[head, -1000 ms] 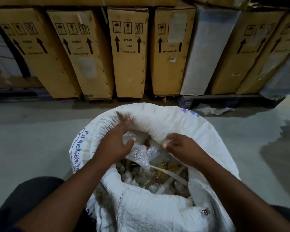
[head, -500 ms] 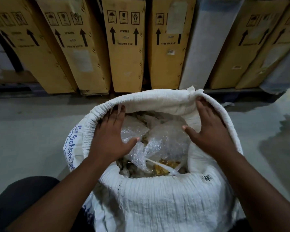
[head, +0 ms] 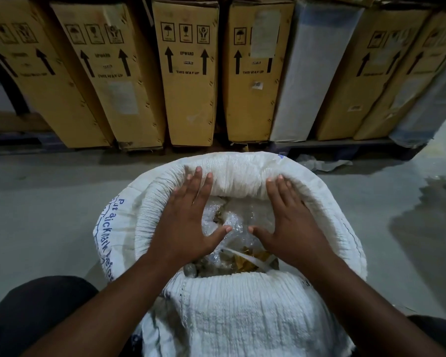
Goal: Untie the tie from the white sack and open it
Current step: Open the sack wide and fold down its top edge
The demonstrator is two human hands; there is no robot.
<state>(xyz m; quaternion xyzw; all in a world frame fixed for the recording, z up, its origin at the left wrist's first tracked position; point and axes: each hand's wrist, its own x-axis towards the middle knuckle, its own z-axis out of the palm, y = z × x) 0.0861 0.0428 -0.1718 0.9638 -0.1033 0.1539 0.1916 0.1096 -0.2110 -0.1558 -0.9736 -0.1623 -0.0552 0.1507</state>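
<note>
Two hands flat on the far rim of the sack (head: 242, 318): left hand (head: 188, 222) with fingers spread and straight, fingertips on the rolled white cloth at the far-left of the mouth; right hand (head: 291, 228) likewise splayed, fingertips on the far-right of the same rim. Neither curled round anything, both palm down, thumbs pointing inward and nearly meeting over the middle. Sack upright on the floor (head: 49, 202) between the knees, mouth facing up, already wide and round, its rim rolled outward all the way about. Mouth's longer span running left to right, so each hand nearest its own side of the far edge. Inside, just under the palms, a clear plastic liner (head: 232, 217) crumpled over brownish contents; a pale strip (head: 245, 257) lying across the near part of the opening, possibly the loosened tie, though too small to say for certain. Nearer to the right hand than to the left, below its thumb.

Against half a second ago: left hand moved from the left wall up to the far rim, right hand swung inward from the right edge, far rim pushed lower and flatter. Against a second ago: no longer pinching the liner.
</note>
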